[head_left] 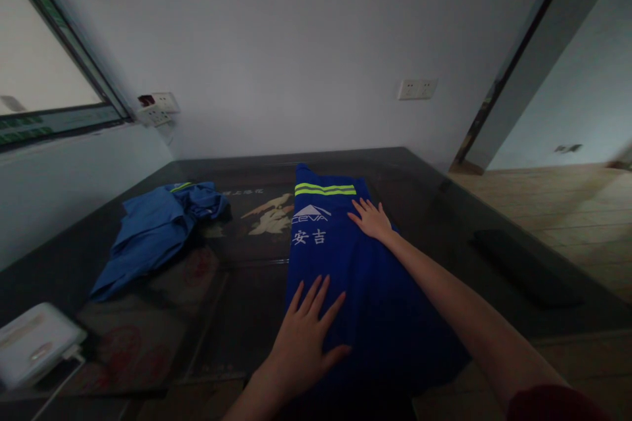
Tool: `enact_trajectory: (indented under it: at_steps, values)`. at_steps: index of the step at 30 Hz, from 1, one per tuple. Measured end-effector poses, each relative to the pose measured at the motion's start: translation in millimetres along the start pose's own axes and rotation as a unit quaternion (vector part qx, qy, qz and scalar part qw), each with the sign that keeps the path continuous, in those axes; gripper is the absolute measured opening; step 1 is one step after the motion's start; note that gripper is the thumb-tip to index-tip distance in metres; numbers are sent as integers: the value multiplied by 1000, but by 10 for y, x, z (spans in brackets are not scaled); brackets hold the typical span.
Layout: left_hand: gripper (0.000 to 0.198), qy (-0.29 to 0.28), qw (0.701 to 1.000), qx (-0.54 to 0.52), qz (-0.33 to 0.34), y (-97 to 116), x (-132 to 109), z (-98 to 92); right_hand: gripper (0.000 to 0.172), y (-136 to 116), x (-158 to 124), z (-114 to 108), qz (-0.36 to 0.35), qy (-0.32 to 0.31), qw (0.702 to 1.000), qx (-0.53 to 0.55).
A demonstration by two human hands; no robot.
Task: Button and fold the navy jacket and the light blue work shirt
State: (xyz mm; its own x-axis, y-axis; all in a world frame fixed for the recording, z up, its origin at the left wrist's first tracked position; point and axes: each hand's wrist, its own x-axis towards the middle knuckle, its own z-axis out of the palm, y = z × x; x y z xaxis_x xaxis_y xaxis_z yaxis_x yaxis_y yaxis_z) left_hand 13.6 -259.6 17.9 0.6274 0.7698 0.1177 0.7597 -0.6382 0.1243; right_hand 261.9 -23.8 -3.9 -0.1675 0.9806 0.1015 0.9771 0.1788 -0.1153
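Observation:
A dark blue work garment with yellow-green reflective stripes and white lettering lies partly folded on the dark table, its lower part reaching the near edge. My left hand rests on the garment's near left part, fingers spread. Farther up, my right hand lies flat near the right edge, just below the stripes, its fingers also apart. Neither hand grips the cloth.
Another blue garment lies crumpled on the table's left side. A white box with a cable sits at the near left corner. To the right is a long black object. A wall with sockets stands behind.

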Motion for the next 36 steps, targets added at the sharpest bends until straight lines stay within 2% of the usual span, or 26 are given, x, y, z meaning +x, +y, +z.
enact_trajectory:
  at_steps: [4, 10, 12, 15, 18, 23, 29, 32, 36]
  values:
    - [87, -26, 1000, -14, 4, 47, -67, -58, 74, -26, -71, 1, -5, -1, 1000, -4]
    - [118, -100, 994, -9, 48, 120, -123, -123, 74, -56, -176, -4, -1, 0, 1000, -3]
    - [114, -103, 994, 18, 42, 147, -124, -108, 74, -57, -189, -7, -2, 1, 1000, -4]
    - [95, -83, 995, 55, 28, 174, -118, -54, 74, -57, -189, -10, -1, -2, 1000, -5]
    - [85, -67, 994, 79, 23, 182, -117, -4, 74, -58, -184, -8, 0, -1, 1000, -3]
    - [82, -60, 993, 97, 28, 164, -119, 26, 74, -56, -180, -8, -1, -4, 1000, 0]
    - [84, -85, 992, 89, 25, 180, -122, 72, 74, -70, -201, -29, 1, -22, 1000, 2]
    - [88, -111, 992, 56, 21, 186, -157, -16, 75, -85, -236, -45, 2, -25, 1000, 2]
    - [92, -138, 986, -75, 58, 45, -170, -373, 75, -85, -248, -111, -2, -29, 1000, -6]
